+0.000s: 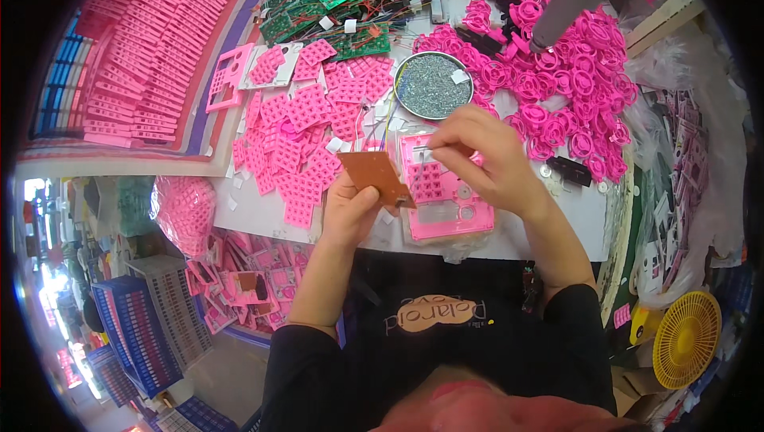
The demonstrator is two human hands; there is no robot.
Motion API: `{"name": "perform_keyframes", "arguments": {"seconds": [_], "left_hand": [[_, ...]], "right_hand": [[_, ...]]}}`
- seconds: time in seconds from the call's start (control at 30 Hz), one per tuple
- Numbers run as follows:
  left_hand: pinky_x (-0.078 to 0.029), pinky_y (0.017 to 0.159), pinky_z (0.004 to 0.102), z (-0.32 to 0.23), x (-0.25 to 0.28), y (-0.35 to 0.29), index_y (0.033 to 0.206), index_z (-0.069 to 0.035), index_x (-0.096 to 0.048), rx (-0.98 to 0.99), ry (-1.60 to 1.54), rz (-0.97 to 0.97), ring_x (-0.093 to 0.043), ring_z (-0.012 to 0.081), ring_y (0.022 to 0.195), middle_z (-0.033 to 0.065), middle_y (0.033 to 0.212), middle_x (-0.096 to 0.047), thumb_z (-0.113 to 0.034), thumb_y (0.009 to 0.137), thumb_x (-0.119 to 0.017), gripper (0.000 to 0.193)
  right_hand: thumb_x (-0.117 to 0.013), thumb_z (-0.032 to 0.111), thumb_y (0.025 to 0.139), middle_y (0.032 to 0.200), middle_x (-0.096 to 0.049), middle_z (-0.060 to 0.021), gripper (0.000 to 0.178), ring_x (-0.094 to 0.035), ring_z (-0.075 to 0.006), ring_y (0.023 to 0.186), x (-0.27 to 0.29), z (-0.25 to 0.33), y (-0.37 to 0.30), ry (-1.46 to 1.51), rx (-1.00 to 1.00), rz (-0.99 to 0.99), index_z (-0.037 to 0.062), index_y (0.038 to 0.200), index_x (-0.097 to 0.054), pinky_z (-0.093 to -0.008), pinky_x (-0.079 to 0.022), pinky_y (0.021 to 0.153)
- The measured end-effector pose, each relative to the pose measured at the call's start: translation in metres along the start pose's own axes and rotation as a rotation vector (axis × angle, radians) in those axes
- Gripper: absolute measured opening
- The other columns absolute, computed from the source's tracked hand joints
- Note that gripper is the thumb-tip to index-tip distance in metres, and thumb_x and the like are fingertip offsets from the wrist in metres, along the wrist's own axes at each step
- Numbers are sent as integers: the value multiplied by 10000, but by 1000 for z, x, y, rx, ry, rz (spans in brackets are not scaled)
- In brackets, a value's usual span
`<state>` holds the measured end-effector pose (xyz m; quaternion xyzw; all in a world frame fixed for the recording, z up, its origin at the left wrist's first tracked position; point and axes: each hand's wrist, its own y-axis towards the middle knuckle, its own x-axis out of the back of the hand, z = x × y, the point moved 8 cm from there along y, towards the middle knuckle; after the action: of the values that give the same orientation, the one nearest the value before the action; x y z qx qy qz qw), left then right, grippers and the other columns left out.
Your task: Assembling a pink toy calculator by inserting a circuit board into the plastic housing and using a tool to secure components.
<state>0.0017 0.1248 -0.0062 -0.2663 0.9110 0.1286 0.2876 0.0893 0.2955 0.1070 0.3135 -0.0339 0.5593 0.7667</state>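
My left hand [350,209] grips a brown circuit board [372,176] between thumb and fingers, its plain side turned up. Thin wires [387,131] run from the board's far edge. Just right of the board lies a pink plastic casing [442,229] with a block of buttons and a window, on clear plastic wrap. Over the casing's upper part is my right hand [487,157], thumb and fingers drawn together in a pinch. Whatever sits at those fingertips is too small to make out.
A round tin of small metal screws [434,86] stands beyond the casing. Pink keypads [298,149] are heaped at left, green circuit boards [326,10] with wires behind, pink rings [557,74] at right. A grey power tool [571,2] hangs above the rings.
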Motion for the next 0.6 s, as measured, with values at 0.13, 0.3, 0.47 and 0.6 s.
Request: {"name": "perform_keyframes", "arguments": {"seconds": [0.13,0.3,0.47,0.6], "left_hand": [[-528,500,327,-13,-23,5,1323,17,-484,-57,0,71,-628,246,643,256,1058,-647,-247,989,-637,451],[-515,454,322,-26,-22,0,1308,-7,-487,-87,35,161,-627,254,612,285,1068,-648,-240,1025,-577,378],[-539,639,291,-30,-18,-9,1296,48,-522,-64,265,4,-636,156,742,173,1082,-683,-65,1025,-502,294],[-540,694,283,1,-45,-18,1296,52,-539,132,338,105,-632,124,779,131,1080,-687,0,1005,-514,296]], "right_hand": [[-666,136,963,850,-636,-37,136,-608,-95,708,-52,-42,-8,461,-308,156,28,1044,-675,-265,-462,583],[-610,233,1012,769,-613,-8,297,-519,-60,552,-63,-33,-35,595,-726,392,45,1240,-636,-253,-415,506],[-615,205,992,564,-523,15,387,-443,-58,483,-12,-13,-60,273,-504,311,43,1341,-579,-257,-355,492],[-610,141,994,555,-546,5,295,-476,-52,482,-7,-1,-62,271,-455,229,-21,1240,-631,-243,-349,477]]}}
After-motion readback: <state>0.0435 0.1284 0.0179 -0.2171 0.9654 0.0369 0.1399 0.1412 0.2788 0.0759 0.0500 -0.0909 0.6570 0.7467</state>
